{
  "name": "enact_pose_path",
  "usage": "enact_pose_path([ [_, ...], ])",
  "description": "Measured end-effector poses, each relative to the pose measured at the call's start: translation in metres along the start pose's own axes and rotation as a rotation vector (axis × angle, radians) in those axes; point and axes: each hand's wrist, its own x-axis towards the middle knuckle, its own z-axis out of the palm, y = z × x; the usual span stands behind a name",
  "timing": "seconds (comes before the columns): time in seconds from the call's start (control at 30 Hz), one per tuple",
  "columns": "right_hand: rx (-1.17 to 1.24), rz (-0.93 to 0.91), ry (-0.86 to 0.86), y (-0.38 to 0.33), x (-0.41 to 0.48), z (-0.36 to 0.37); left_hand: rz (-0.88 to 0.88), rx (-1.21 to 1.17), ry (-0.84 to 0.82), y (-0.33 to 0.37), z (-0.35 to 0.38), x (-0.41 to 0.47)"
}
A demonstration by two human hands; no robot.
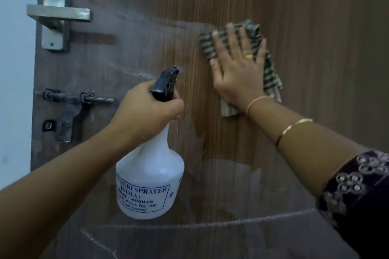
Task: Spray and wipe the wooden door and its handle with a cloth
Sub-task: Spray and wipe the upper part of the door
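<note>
The brown wooden door (315, 17) fills the view, with wet streaks across its middle and lower part. Its metal lever handle (59, 13) sits at the upper left. My left hand (147, 111) grips the neck and black trigger head of a white spray bottle (149, 181), the nozzle pointing at the door. My right hand (240, 69) lies flat with fingers spread, pressing a green striped cloth (271, 78) against the door right of centre.
A metal slide bolt (77, 99) and its hanging latch (65, 128) are fixed on the door below the handle. A pale wall (14, 90) borders the door's left edge.
</note>
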Motion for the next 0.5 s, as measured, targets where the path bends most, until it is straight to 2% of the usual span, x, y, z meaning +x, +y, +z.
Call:
enact_pose_path([
  [0.13,0.048,0.306,0.055,0.003,0.038,-0.006,0.025,-0.025,0.057,-0.005,-0.012,0.006],
  [0.23,0.054,0.374,0.072,-0.016,0.049,-0.003,0.036,-0.031,0.075,-0.007,-0.021,0.008],
  [0.3,0.057,0.304,0.07,-0.039,0.052,-0.001,0.033,-0.019,0.093,-0.008,-0.027,0.009],
  [0.5,0.047,-0.062,0.039,-0.134,0.04,0.016,0.002,-0.025,0.178,-0.012,-0.049,0.008],
])
